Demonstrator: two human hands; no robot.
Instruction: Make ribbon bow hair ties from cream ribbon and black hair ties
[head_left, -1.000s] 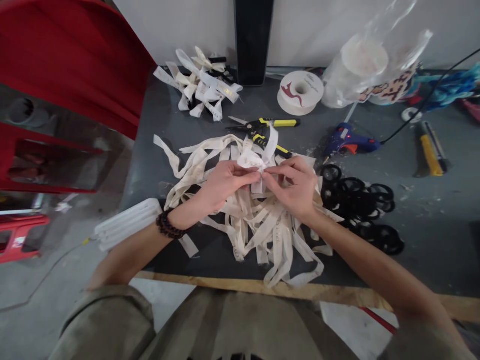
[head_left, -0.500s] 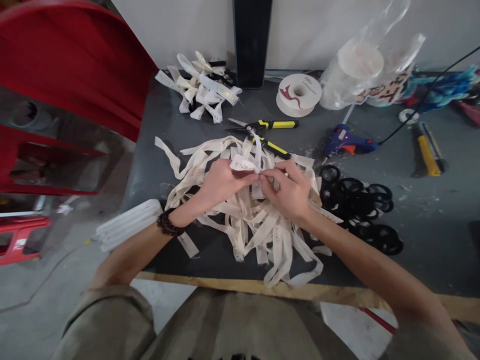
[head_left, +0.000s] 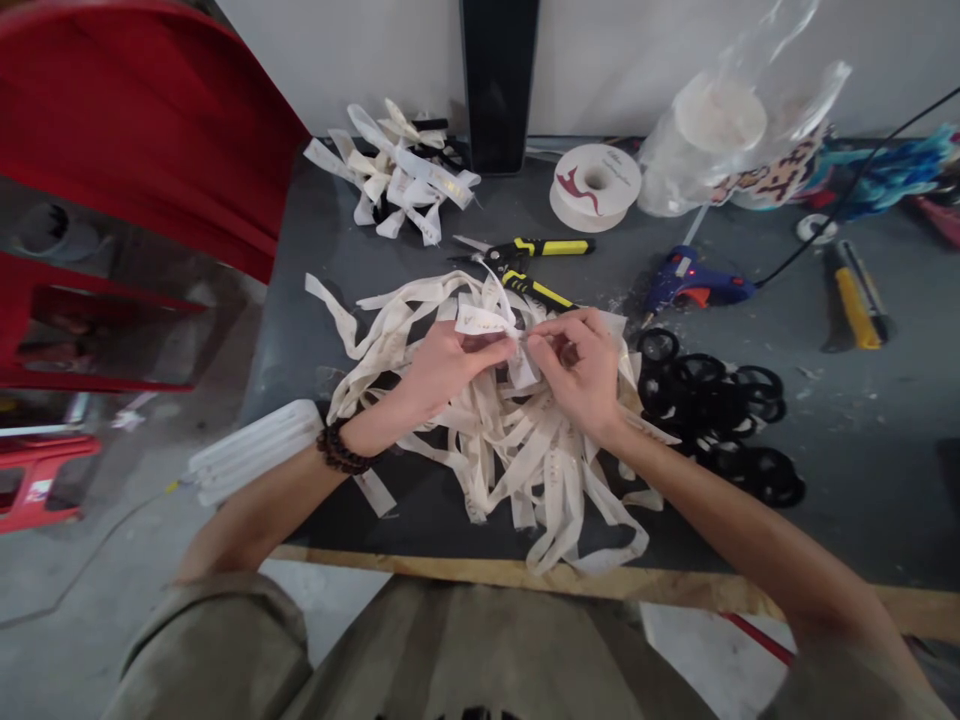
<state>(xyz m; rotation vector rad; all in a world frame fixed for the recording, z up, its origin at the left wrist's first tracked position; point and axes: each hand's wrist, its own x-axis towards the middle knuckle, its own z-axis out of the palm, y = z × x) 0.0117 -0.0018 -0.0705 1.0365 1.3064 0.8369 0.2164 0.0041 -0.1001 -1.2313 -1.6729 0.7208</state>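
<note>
Between my two hands is a white printed ribbon (head_left: pixel 480 319), looped and gathered at its middle. My left hand (head_left: pixel 442 368) pinches it from the left, with the thumb on the gathered part. From the right, my right hand (head_left: pixel 581 365) pinches at the same spot with thumb and forefinger; what lies between those fingertips is too small to make out fully. Under both hands spreads a heap of loose cream ribbon strips (head_left: pixel 495 450). Just beyond them lie yellow-and-black handled snips (head_left: pixel 551 247), blades apart.
Ribbon bows (head_left: pixel 405 180) are piled at the back left. A ribbon spool (head_left: pixel 596 188), a blue glue gun (head_left: pixel 694 278) with a cord, and a yellow cutter (head_left: pixel 859 305) lie behind and right. Black hair ties (head_left: pixel 712 400) sit right of the heap. A red chair (head_left: pixel 150 120) stands left.
The ribbon's loop has tilted and opened more between my hands, and its lower tail shows more. My right fingertips have shifted slightly right and up.
</note>
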